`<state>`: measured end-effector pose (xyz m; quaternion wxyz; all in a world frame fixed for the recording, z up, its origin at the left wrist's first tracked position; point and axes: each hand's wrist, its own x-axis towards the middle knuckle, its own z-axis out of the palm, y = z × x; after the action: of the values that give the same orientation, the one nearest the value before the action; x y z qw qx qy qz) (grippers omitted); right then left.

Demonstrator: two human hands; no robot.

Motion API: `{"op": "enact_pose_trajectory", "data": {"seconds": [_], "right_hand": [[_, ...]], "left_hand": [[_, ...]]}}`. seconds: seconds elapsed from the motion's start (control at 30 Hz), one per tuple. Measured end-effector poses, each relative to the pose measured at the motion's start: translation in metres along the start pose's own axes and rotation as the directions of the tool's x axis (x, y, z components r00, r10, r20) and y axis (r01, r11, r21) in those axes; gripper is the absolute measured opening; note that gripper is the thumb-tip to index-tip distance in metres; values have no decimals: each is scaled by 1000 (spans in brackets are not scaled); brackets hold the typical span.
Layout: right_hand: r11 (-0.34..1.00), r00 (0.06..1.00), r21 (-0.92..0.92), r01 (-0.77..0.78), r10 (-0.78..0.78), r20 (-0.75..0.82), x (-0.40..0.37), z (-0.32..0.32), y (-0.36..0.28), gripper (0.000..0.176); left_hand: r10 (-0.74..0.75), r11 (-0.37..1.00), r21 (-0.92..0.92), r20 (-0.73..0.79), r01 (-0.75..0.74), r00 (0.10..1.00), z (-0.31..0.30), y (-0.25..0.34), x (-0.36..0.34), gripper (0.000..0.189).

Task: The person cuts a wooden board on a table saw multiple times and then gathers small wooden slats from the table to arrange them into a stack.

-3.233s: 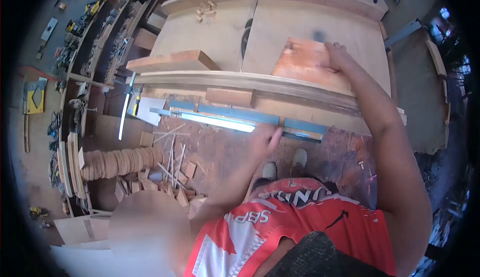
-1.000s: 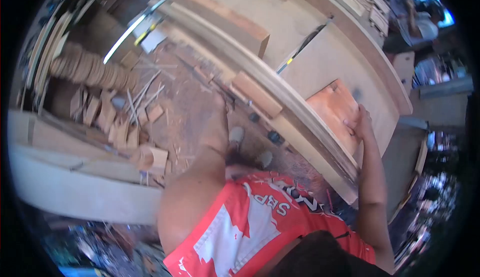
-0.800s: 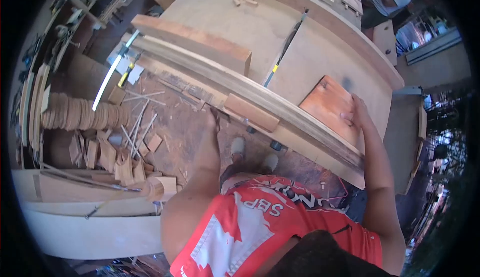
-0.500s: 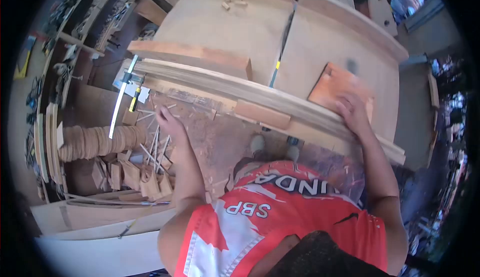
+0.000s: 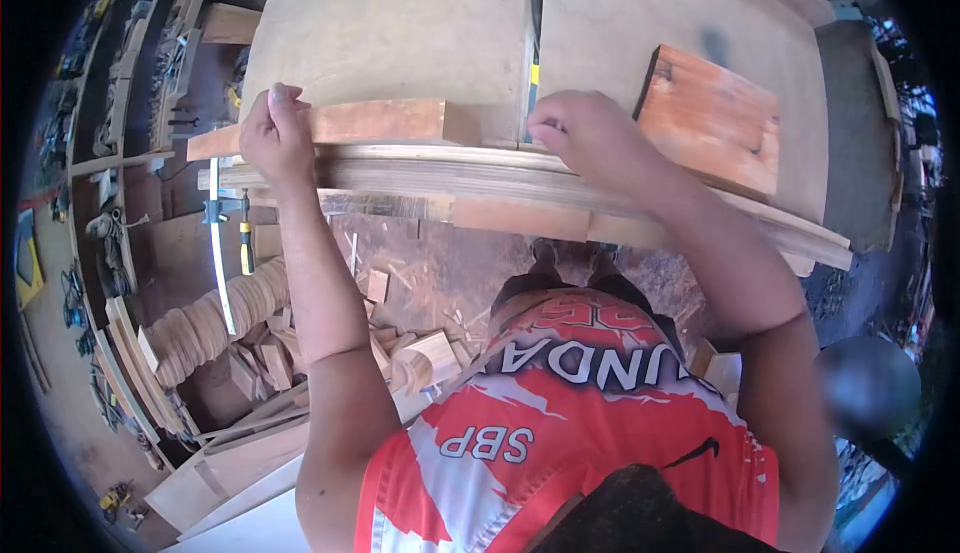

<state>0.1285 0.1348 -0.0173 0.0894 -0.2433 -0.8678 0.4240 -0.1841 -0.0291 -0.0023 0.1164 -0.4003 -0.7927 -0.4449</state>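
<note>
My left hand (image 5: 278, 141) is closed around the left part of a thick wooden block (image 5: 385, 121), which lies along the near edge of the bench. In front of the block runs a long layered board (image 5: 440, 175). Over the bench's near edge, right of the block, hangs my right hand (image 5: 580, 125). Its fingers are curled in, and I see nothing in them. To its right, a flat reddish board (image 5: 710, 118) lies on the bench top. A bar clamp (image 5: 222, 253) with a yellow-and-black handle sits at the left end of the layered board.
A dark bar with a yellow mark (image 5: 534, 75) lies in a gap across the bench top (image 5: 420, 38). Below left stand a row of round wooden discs (image 5: 215, 318) and offcuts (image 5: 430, 358). Shelves (image 5: 135, 93) with tools line the left side.
My left hand has risen from beside the bench onto the wooden block. My right hand has left the reddish board and moved left, its fingers curling. The view has shifted.
</note>
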Motion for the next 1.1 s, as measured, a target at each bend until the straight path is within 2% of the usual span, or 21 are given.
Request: {"op": "enact_pose_trajectory", "data": {"seconds": [0.03, 0.1, 0.23, 0.3, 0.33, 0.4, 0.43, 0.57, 0.63, 0.7, 0.77, 0.8, 0.83, 0.87, 0.97, 1.03, 1.07, 1.1], "right_hand": [[998, 992, -38, -52, 56, 115, 17, 10, 11, 17], [942, 910, -296, -159, 256, 325, 49, 26, 10, 16], [925, 857, -370, -89, 260, 444, 85, 47, 5, 20], [914, 787, -403, 39, 221, 577, 98, 57, 8, 27], [911, 793, -409, 49, 213, 571, 102, 63, 12, 27], [909, 710, -415, 27, 275, 648, 109, 58, 12, 29], [920, 691, -382, -86, 332, 643, 110, 52, 13, 32], [914, 755, -401, 62, 220, 618, 127, 12, 3, 40], [910, 824, -414, -6, 239, 513, 151, -17, -16, 41], [910, 922, -414, 24, 140, 362, 202, -19, -13, 42], [942, 950, -327, -79, 171, 261, 234, -30, -42, 46], [942, 953, -330, -66, 158, 260, 249, -31, -41, 46], [920, 996, -391, -28, 59, 69, 260, -28, -38, 47], [892, 992, -452, -7, -52, -118, 265, -26, -35, 51], [936, 994, -350, 33, -69, -90, 206, -42, -45, 56], [951, 990, -279, 133, -143, -15, 145, -44, -25, 53], [971, 996, -224, 78, -69, 48, 99, -54, -37, 47], [983, 993, -138, 122, -120, 21, 66, -50, -18, 42]], "left_hand": [[8, 1000, 4, 13, -8, 1000, -3, 1, -3, 38], [21, 1000, 2, 8, -21, 1000, -1, -1, -2, 37], [36, 999, -19, -10, -36, 999, 0, -1, 0, 34], [58, 998, 3, -13, -58, 998, -3, -3, -1, 33], [79, 997, 19, -4, -78, 997, -2, -2, 0, 32], [91, 996, -6, -35, -92, 995, 0, 0, 3, 30], [92, 996, 9, -35, -92, 995, 0, -2, 3, 29], [141, 985, 106, -44, -135, 989, -4, 4, 3, 24], [127, 985, 125, -57, -119, 990, -4, 6, 4, 24], [125, 979, 167, -54, -114, 991, -3, 1, 3, 22], [121, 979, 175, -57, -109, 991, -4, 7, 2, 22], [116, 978, 179, -51, -105, 992, -6, 8, 4, 21], [136, 963, 237, -10, -130, 991, -6, 1, 3, 30], [135, 962, 242, -17, -127, 991, -8, 2, 3, 30], [150, 965, 221, -17, -143, 988, -6, 3, 4, 30], [116, 970, 218, -8, -112, 993, -7, 4, 5, 30], [78, 973, 216, 8, -78, 997, -7, 6, 5, 30], [76, 973, 218, 2, -75, 997, -6, 8, 5, 30]]}}
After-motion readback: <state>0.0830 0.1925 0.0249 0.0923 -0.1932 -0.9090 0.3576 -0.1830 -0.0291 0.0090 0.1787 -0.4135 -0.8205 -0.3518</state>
